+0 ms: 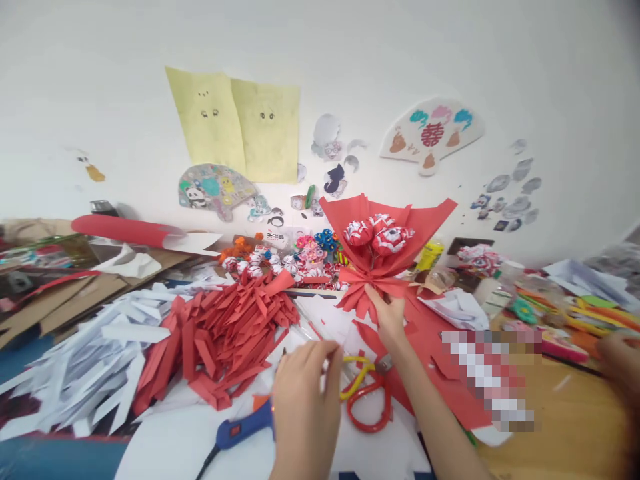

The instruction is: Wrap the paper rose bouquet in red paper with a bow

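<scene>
The right grip (pixel 389 317) grasps a flared red bouquet (pixel 395 265) of red-white blooms (pixel 393 239); left grip (pixel 309 383) is unclear.

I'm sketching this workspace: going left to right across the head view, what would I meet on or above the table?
White strips → red strips → left hand → bouquet → red-and-white bunch → another person's blurred hand.

The white wall (pixel 360 53) bears yellow paper (pixel 210 137) with drawn faces, two decorated fan-shaped pieces (pixel 433 133) and clustered stickers (pixel 523 168). A wood-toned tabletop (pixel 565 417) shows at lower right. Lighting is diffuse and even.
</scene>
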`<state>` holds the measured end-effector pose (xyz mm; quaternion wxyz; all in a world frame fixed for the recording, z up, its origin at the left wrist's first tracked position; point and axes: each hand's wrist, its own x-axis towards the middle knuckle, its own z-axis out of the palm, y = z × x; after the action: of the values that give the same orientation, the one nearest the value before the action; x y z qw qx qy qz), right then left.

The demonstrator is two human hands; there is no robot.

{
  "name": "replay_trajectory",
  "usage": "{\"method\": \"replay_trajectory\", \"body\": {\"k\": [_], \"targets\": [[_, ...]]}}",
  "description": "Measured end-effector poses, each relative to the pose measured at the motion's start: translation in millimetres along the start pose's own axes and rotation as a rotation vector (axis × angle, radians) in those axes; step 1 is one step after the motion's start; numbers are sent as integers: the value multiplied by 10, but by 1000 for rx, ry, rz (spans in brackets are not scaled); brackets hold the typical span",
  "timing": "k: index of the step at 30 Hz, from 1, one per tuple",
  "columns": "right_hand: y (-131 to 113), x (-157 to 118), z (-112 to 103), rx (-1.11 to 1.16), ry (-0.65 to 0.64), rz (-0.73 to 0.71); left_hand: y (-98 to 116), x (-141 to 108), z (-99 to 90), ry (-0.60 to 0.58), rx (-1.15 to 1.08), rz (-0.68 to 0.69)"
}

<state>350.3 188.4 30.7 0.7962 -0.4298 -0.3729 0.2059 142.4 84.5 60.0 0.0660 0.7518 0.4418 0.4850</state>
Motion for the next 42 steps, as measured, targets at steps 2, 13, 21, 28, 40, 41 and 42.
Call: {"method": "replay_trajectory", "body": {"k": [2,13,21,28,40,41,42], "targets": [[-12,-27,9,-1,-19,24,-264,-300,-330,14,174,29],[-192,-215,111,80,-218,273,-1080,-881,-855,-263,628,142],[-101,-235,141,80,-277,393,-1148,-1000,-748,-195,359,74],[-107,-260,175,107,-293,414,-1058,-999,-843,-68,-131,-315],[-174,-295,178,168,-362,498,-1056,-998,-893,-33,-356,-605],[-171,-293,174,171,-360,496,-1094,-1013,-913,-57,-362,-615],[-171,-292,172,173,-360,492,-1127,-1029,-930,-75,-368,-628]]}}
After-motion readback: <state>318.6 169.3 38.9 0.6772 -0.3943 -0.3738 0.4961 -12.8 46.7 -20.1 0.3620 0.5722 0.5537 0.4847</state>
